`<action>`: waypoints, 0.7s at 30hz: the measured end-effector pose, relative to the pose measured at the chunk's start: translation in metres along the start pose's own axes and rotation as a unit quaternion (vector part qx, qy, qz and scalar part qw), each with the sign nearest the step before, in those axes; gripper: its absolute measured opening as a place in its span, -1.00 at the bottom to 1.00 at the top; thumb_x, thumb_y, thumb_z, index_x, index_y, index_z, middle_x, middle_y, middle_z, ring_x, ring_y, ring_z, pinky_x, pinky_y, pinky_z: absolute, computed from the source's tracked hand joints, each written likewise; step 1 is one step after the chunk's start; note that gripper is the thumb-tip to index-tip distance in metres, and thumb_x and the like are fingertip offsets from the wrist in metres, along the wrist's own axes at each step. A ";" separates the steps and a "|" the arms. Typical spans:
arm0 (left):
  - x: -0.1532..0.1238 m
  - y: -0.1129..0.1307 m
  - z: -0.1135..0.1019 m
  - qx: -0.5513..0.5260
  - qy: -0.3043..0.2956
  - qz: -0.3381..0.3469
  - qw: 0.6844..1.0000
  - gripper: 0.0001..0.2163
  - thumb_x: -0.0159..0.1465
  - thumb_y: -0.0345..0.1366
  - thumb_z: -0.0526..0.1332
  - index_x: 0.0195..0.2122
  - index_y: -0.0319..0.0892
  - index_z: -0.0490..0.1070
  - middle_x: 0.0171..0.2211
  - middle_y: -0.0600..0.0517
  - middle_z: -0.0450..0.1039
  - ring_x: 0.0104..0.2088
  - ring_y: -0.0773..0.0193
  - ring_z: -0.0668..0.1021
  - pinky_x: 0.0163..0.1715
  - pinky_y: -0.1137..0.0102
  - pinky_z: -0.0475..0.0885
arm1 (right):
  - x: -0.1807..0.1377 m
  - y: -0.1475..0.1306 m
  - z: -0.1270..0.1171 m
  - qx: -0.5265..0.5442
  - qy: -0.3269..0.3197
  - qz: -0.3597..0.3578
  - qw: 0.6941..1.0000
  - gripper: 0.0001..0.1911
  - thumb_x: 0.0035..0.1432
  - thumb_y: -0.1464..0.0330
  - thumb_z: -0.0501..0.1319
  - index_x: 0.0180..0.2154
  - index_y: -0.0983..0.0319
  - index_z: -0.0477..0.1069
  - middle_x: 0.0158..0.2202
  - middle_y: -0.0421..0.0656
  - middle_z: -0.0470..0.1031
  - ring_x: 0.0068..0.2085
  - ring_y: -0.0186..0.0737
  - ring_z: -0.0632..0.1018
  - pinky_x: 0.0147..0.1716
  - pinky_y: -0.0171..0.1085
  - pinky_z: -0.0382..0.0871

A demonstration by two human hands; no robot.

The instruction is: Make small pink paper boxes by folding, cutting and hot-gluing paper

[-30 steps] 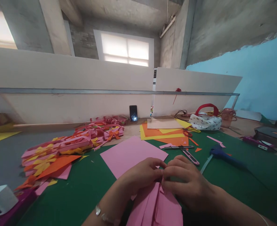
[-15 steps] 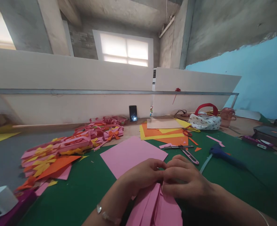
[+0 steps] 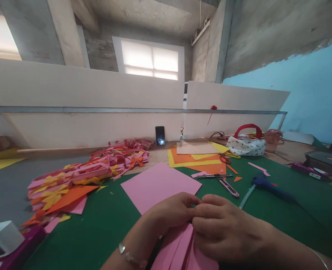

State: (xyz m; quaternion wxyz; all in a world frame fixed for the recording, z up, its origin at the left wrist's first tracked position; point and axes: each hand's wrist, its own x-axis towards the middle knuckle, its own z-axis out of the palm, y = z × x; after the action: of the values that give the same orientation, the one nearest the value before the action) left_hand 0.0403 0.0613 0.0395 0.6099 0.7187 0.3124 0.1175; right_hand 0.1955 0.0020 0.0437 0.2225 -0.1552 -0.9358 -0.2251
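Note:
Pink folded paper (image 3: pixel 180 249) with several layered strips hangs below my two hands at the bottom middle. My left hand (image 3: pixel 174 212) pinches its upper end, fingers bent and thumb pressed in. From the other side my right hand (image 3: pixel 225 225) grips the same end, its fingers curled close against the left fingertips. The exact pinch point is hidden behind the fingers. Just beyond my hands a flat pink paper sheet (image 3: pixel 160 185) lies on the green mat (image 3: pixel 104 225).
Left lies a heap of pink, orange and yellow paper pieces (image 3: pixel 98 168). Right of my hands are a pink utility knife (image 3: pixel 228 187), a black-and-silver cutter (image 3: pixel 213 176) and a blue glue gun (image 3: pixel 270 187). A phone (image 3: pixel 160 135) leans against the white panel.
My right hand has shifted slightly down, its fingers curling closer together on the pink paper. My left hand stays nearly in place. The pink paper remains held.

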 end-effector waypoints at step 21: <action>0.005 0.009 -0.001 -0.103 0.198 0.014 0.975 -0.77 0.08 -0.35 0.10 -0.24 -0.20 0.41 -0.41 0.01 0.49 -0.43 0.29 0.48 -0.41 0.42 0.33 | -0.022 0.007 -0.003 0.010 0.174 0.251 0.952 -0.71 0.20 0.52 0.02 -0.08 0.21 0.35 -0.17 -0.08 0.47 -0.12 -0.21 0.43 -0.17 -0.21 0.31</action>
State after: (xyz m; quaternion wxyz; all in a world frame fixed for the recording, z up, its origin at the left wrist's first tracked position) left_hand 0.0466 0.0647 0.0474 0.6049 0.6190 0.4032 0.2972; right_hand 0.2185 0.0025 0.0383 0.4331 -0.3408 -0.8157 -0.1760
